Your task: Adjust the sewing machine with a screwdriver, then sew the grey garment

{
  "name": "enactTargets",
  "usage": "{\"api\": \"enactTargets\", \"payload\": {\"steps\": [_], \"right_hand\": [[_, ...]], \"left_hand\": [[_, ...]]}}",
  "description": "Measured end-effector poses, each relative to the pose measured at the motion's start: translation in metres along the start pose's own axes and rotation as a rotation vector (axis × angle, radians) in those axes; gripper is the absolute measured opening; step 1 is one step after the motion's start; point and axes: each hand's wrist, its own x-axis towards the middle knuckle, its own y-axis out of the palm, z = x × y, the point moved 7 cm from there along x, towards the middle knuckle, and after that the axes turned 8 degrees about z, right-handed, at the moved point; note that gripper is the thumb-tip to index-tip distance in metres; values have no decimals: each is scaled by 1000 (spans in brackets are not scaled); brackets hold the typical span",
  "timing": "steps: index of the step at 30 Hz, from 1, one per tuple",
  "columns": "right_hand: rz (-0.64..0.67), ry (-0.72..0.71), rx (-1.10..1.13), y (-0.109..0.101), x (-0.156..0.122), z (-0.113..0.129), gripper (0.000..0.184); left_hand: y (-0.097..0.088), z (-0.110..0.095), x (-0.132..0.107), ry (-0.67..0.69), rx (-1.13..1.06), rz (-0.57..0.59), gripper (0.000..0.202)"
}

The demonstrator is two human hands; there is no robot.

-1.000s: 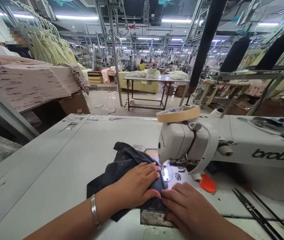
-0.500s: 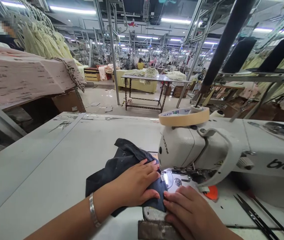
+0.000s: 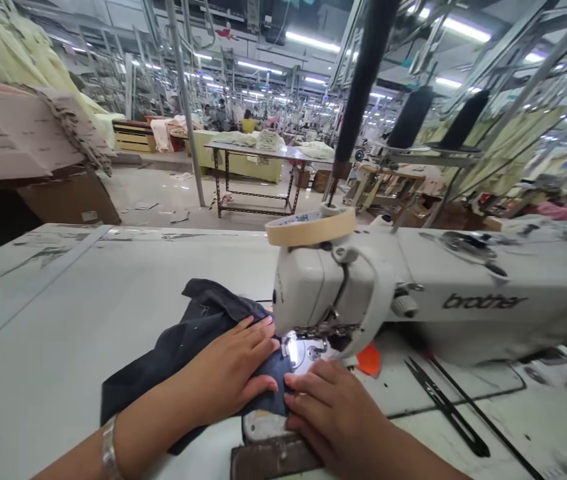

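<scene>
Wide bare stretch of white bench (image 3: 88,300) to the left and far side of the work, reaching to the far edge; on the right, room closed off by the white sewing machine (image 3: 413,300), its long body running off to the right.

Left hand (image 3: 230,373) laid flat, palm down, fingers spread slightly and pointing toward the needle area, pressing the dark fabric (image 3: 188,337) onto the bench; silver bracelet (image 3: 108,448) on that wrist. Right hand (image 3: 326,413) also flat and open, fingers pointing left, fingertips resting on the near right edge of the fabric, just beside the left thumb. Nothing gripped by either, only pressed down.

Fabric bunched to the left of the machine head, its right end lying under the lit foot area.

Roll of tan tape (image 3: 310,227) sitting on top of the machine head. Orange tab (image 3: 369,360) just right of the foot. Black thread snips (image 3: 443,407) lying on the bench to the right, clear of both hands. Worn metal plate (image 3: 273,453) at the near edge, below the hands.
</scene>
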Motion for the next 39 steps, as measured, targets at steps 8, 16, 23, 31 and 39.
{"api": "enactTargets", "payload": {"steps": [8,16,23,31,39], "right_hand": [[68,75,-33,1,-3,-6,18],[59,130,-103,4,-1,-14,26],[34,77,-240,8,3,-16,30],[122,11,-320,14,2,-17,31],[30,-16,-337,2,14,-7,35]], "left_hand": [[2,2,2,-12,26,11,38],[-3,4,4,-73,53,-46,37],[-4,11,4,-131,65,-112,43],[-4,19,5,-204,75,-154,46],[-4,19,3,-202,58,-167,47]]}}
